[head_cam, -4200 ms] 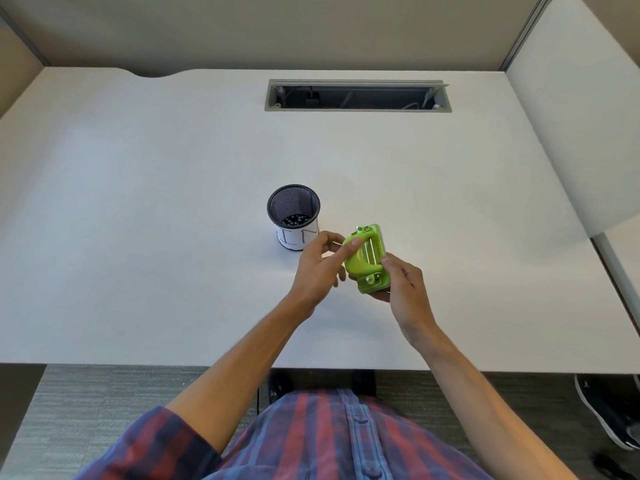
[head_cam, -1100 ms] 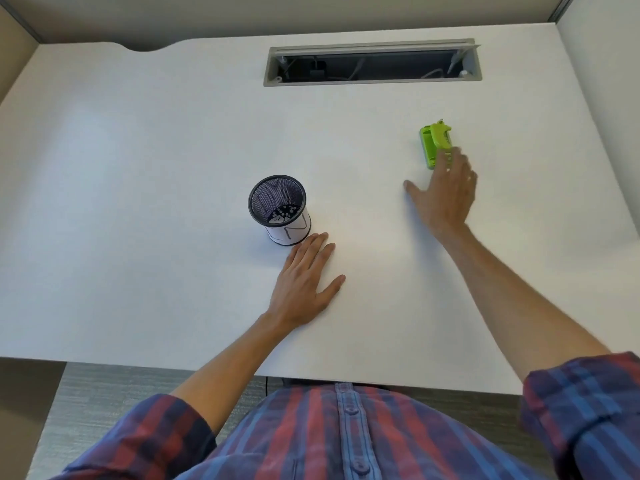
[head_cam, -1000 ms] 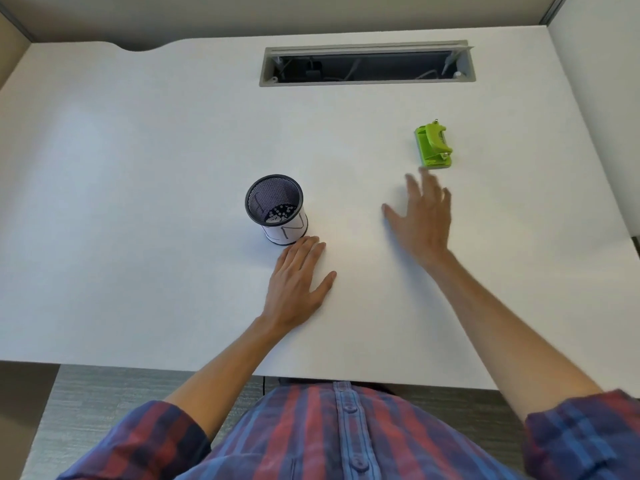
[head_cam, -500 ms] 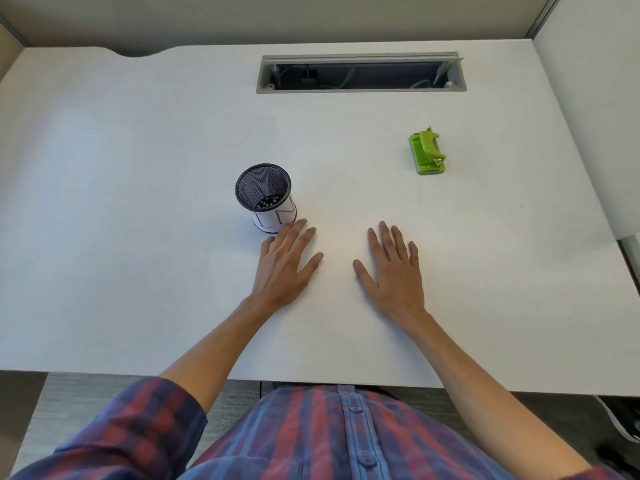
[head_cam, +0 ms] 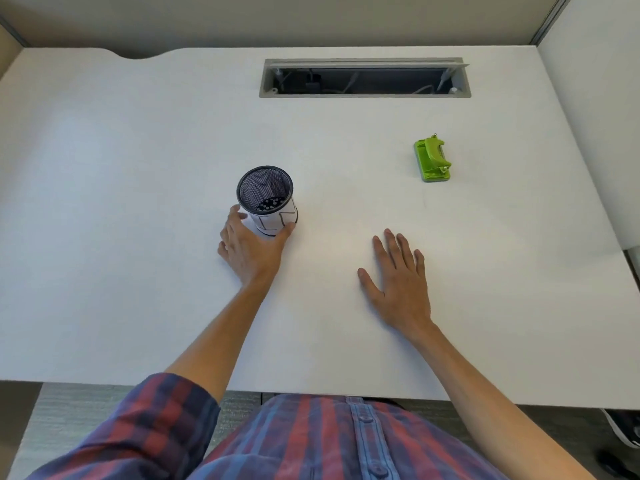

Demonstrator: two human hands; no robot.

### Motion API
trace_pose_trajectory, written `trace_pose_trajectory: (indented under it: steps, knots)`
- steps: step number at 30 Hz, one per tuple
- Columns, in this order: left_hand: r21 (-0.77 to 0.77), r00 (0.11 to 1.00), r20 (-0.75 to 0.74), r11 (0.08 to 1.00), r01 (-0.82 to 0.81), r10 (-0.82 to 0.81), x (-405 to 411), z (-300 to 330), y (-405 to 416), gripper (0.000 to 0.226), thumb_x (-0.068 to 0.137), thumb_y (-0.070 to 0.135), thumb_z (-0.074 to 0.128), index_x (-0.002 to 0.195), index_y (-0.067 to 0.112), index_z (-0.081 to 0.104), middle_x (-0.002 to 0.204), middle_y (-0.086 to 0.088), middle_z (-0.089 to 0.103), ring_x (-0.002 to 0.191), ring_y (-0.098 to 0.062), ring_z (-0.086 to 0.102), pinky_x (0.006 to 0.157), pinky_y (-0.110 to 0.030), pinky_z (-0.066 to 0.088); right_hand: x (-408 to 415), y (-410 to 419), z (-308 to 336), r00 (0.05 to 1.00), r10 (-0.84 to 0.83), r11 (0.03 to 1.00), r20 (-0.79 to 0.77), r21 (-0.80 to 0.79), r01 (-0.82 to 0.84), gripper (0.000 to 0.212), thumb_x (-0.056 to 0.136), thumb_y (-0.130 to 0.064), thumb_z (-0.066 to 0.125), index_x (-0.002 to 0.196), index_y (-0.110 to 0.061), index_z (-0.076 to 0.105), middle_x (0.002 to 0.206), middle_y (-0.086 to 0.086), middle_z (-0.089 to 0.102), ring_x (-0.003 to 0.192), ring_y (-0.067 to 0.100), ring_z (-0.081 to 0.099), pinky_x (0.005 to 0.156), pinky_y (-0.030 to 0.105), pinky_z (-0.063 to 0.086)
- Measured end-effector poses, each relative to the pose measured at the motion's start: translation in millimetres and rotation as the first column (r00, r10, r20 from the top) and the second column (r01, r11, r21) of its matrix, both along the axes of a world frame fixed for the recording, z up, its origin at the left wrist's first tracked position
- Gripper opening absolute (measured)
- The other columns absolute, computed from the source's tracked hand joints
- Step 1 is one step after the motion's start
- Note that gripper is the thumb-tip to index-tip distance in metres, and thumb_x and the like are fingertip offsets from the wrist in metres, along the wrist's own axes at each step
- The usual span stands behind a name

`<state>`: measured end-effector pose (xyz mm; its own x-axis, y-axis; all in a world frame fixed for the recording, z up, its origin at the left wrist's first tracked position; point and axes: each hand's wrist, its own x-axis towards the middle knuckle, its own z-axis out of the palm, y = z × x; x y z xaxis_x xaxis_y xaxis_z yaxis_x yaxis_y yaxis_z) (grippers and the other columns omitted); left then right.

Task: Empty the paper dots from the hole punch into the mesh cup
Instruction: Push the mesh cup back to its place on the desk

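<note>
My left hand (head_cam: 250,247): curled around the base of the mesh cup (head_cam: 268,199), thumb on its left side, fingers on its right, left of centre in the frame.
My right hand (head_cam: 398,282): flat on the table (head_cam: 138,140), palm down, fingers spread, holding nothing, right of centre.
Mesh cup: upright, white paper dots (head_cam: 269,204) lying in its bottom.
Hole punch (head_cam: 433,161): green, resting on the table in the upper right, well apart from both my hands.
Cable slot (head_cam: 363,77): open, top centre of the table.

We see a lime green punch (head_cam: 433,161), a black cup (head_cam: 266,199) with white dots (head_cam: 269,204), a white desk (head_cam: 138,140), and a red-blue plaid shirt (head_cam: 311,441).
</note>
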<state>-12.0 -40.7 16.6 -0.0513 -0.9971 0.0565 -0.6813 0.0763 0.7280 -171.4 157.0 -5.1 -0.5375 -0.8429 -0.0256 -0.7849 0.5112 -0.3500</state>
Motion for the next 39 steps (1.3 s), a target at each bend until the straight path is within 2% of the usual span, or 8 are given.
trace_pose_trajectory:
  steps: [2, 4, 12, 17, 27, 35, 39]
  knots:
    - [0.017, 0.999, -0.045, 1.0, 0.01, -0.009, -6.4, -1.2, -4.4, 0.092, 0.063, 0.052, 0.084, 0.137, 0.014, 0.046, 0.133, -0.002, 0.059, 0.131, -0.023, 0.045, 0.113, -0.046, 0.027, 0.0, 0.0, -0.1, 1.0, -0.002, 1.0, 0.006, -0.007, 0.002, 0.067, 0.097, -0.055, 0.03, 0.155, -0.022, 0.024, 0.166, -0.001, 0.013, 0.153, 0.018, 0.003, 0.123, 0.042, 0.002]
    - [0.029, 0.998, -0.067, 0.999, 0.018, -0.016, -12.7, -1.8, -7.9, 0.085, 0.064, 0.05, 0.084, 0.133, 0.014, 0.05, 0.132, -0.003, 0.061, 0.13, -0.023, 0.046, 0.114, -0.045, 0.026, -0.2, -0.2, -0.1, 1.0, -0.007, 1.0, 0.006, -0.017, 0.007, 0.067, 0.097, -0.056, 0.031, 0.155, -0.023, 0.024, 0.166, -0.002, 0.014, 0.153, 0.018, 0.004, 0.123, 0.042, 0.003]
    - [0.057, 0.982, -0.187, 0.998, 0.021, -0.01, -31.3, 2.1, -46.4, 0.082, 0.06, 0.047, 0.084, 0.128, 0.015, 0.053, 0.121, -0.002, 0.064, 0.112, -0.022, 0.059, 0.101, -0.045, 0.045, -0.1, -0.2, -2.0, 1.0, -0.012, 1.0, -0.001, -0.022, 0.012, 0.068, 0.096, -0.057, 0.029, 0.155, -0.024, 0.025, 0.166, -0.002, 0.015, 0.153, 0.017, 0.006, 0.123, 0.042, 0.005]
    - [0.043, 0.983, -0.186, 0.999, 0.02, -0.012, -41.6, 4.3, -83.4, 0.08, 0.059, 0.049, 0.082, 0.126, 0.016, 0.054, 0.122, -0.001, 0.066, 0.113, -0.022, 0.06, 0.101, -0.041, 0.046, -0.2, -0.5, -3.1, 1.0, -0.017, 1.0, -0.011, -0.022, 0.017, 0.067, 0.096, -0.057, 0.031, 0.155, -0.024, 0.025, 0.165, -0.002, 0.017, 0.153, 0.017, 0.008, 0.122, 0.042, 0.007]
    - [0.057, 0.992, -0.116, 0.997, 0.056, -0.049, -54.3, -4.5, -134.3, 0.083, 0.067, 0.047, 0.08, 0.137, 0.016, 0.048, 0.133, 0.0, 0.061, 0.126, -0.022, 0.052, 0.111, -0.039, 0.03, -1.6, -0.5, -4.2, 0.999, -0.019, 1.0, -0.025, -0.014, 0.019, 0.067, 0.096, -0.057, 0.032, 0.155, -0.026, 0.023, 0.165, -0.003, 0.017, 0.153, 0.017, 0.009, 0.121, 0.042, 0.008]
    - [0.09, 0.999, -0.036, 0.995, 0.044, -0.04, -63.5, -4.6, -156.6, 0.081, 0.07, 0.051, 0.075, 0.139, 0.019, 0.046, 0.138, 0.0, 0.053, 0.132, -0.023, 0.043, 0.113, -0.041, 0.025, -1.4, -3.1, -0.7, 0.999, -0.034, 0.999, -0.005, -0.026, 0.034, 0.068, 0.095, -0.056, 0.035, 0.154, -0.025, 0.026, 0.164, -0.004, 0.02, 0.152, 0.016, 0.01, 0.121, 0.041, 0.009]
    - [0.08, 0.997, 0.02, 0.994, 0.078, -0.08, -61.6, -7.9, -153.7, 0.094, 0.07, 0.051, 0.077, 0.148, 0.016, 0.036, 0.145, -0.003, 0.049, 0.139, -0.02, 0.038, 0.116, -0.039, 0.02, -1.6, -3.7, 1.5, 0.999, -0.032, 0.999, 0.011, -0.031, 0.033, 0.069, 0.094, -0.057, 0.037, 0.154, -0.025, 0.026, 0.164, -0.004, 0.019, 0.152, 0.016, 0.01, 0.121, 0.041, 0.009]
